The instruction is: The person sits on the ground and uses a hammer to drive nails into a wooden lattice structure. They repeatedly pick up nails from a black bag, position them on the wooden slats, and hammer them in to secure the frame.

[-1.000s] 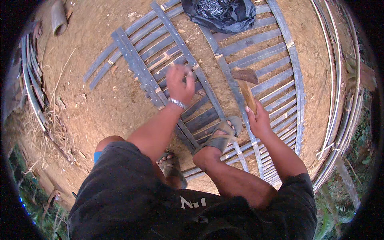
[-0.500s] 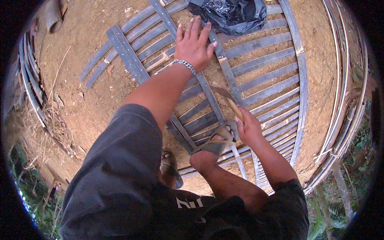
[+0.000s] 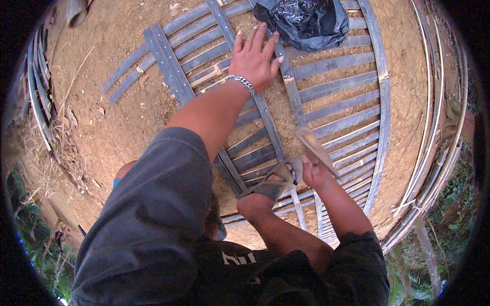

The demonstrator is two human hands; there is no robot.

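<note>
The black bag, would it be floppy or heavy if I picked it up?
The black bag would probably sag, since its thin sides look crumpled. It may feel heavy, because what look like metal nails are piled inside. Its open top might let some spill.

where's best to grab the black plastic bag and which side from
Probably gather the black plastic bag by its loose, crumpled rim from the near side, where the left hand is close; it sits open, mouth up, slim metal pieces inside, so one edge alone might spill them.
</note>
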